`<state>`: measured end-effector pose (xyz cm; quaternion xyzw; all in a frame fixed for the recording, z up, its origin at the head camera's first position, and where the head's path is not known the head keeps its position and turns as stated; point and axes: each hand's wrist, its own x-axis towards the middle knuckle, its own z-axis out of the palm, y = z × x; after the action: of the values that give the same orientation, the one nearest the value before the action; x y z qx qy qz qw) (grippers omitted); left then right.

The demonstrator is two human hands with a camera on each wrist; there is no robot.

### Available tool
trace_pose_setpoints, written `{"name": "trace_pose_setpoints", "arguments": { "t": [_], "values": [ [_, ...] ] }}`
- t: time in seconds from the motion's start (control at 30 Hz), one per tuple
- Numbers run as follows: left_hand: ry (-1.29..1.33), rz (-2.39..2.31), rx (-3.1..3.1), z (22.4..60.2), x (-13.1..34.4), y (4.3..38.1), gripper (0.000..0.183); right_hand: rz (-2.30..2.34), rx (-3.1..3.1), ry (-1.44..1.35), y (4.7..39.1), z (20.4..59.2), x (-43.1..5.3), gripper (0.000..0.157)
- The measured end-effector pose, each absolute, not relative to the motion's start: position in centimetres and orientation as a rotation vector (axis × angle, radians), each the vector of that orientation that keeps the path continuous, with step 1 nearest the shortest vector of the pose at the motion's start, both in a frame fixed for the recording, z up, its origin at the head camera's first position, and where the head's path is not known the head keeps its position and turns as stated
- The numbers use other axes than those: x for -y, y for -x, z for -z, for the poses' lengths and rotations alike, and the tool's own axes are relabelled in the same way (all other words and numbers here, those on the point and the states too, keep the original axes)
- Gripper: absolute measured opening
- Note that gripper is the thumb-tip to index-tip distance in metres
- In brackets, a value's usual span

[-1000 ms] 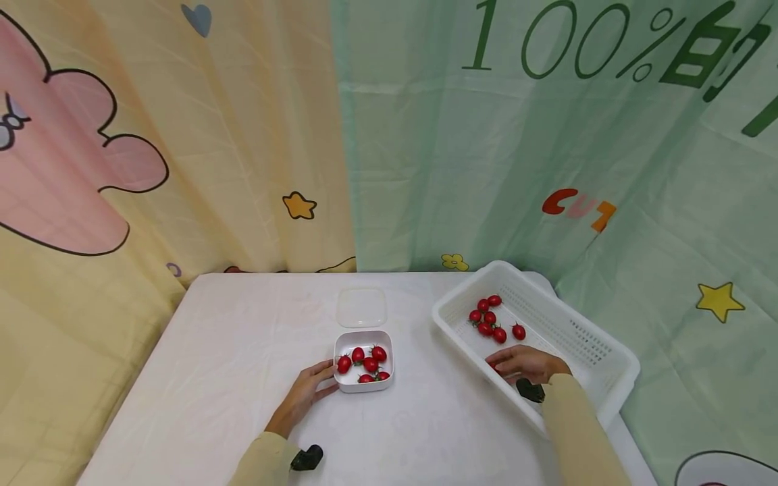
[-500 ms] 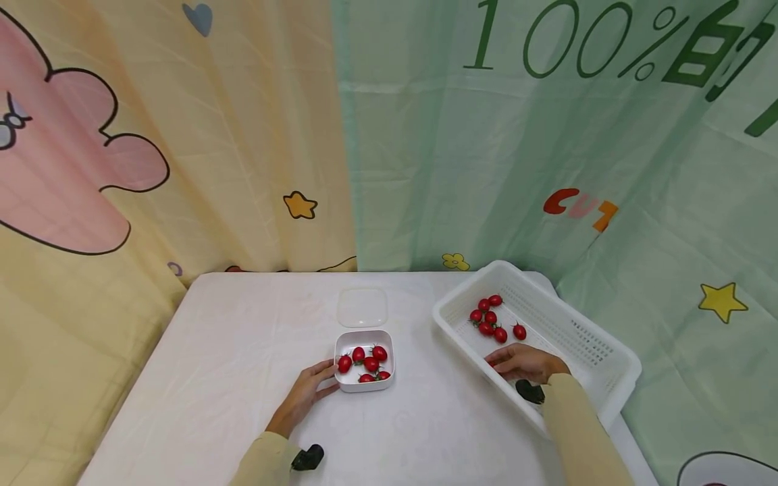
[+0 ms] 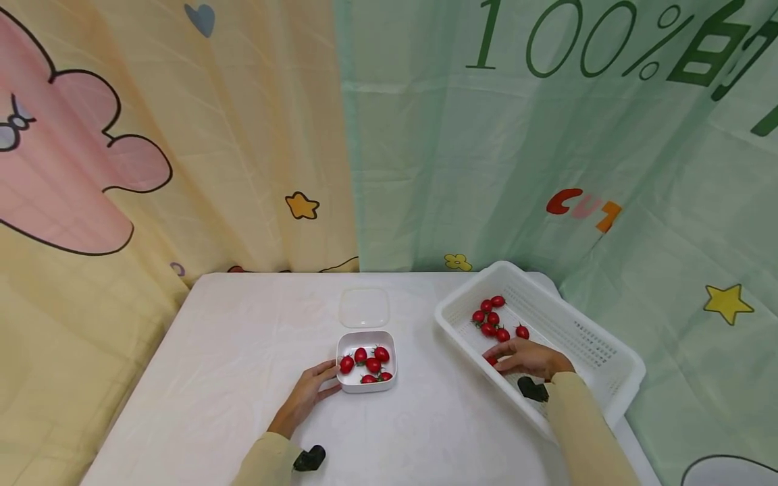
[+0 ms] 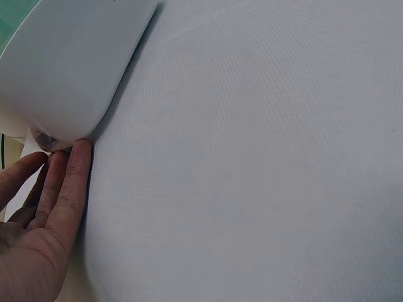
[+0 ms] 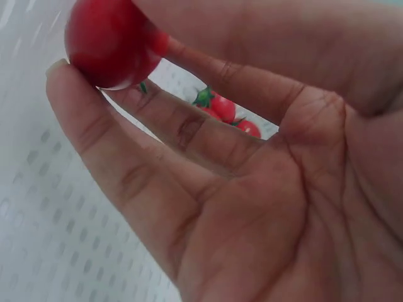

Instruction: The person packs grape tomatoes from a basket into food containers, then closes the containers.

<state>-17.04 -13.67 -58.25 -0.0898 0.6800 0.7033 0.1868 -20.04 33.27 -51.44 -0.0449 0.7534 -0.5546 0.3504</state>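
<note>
one small tomato pinched low in the white basket
from over the person's head, i see the right hand just inside the basket's near side, its grip closed on that tomato; the left hand lies against the small box, where other tomatoes sit, a clear lid flat just beyond. tabletop stretches between box and basket, but the basket's rim stands up and any path out must clear it. at the left wrist, nearly straight fingers touch the box's lower corner, not wrapped round it. at the right wrist, thumb and fingertips hold the tomato by its sides; it looks light, smooth, likely slippery and easily bruised, so a gentle hold round the middle suits it.
</note>
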Motion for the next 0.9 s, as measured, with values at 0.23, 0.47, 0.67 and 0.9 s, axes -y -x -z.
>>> {"name": "trace_pose_setpoints", "arguments": {
  "t": [0.23,0.47,0.67,0.9],
  "values": [
    [0.258,-1.981,-1.921,58.2,13.6,16.9,0.054,1.424,-1.988,0.146,20.4,50.6,-32.7,0.042],
    [0.258,-1.986,-1.922,58.2,13.6,17.0,0.055,1.474,-1.955,0.186,20.8,50.2,-32.4,0.048],
    [0.246,-1.995,-1.919,58.3,13.6,16.9,0.051,1.534,-1.935,0.172,20.8,49.9,-32.1,0.048],
    [0.235,-1.985,-1.931,58.3,13.6,16.8,0.053,1.530,-2.014,0.145,20.6,49.5,-31.6,0.047]
  ]
}}
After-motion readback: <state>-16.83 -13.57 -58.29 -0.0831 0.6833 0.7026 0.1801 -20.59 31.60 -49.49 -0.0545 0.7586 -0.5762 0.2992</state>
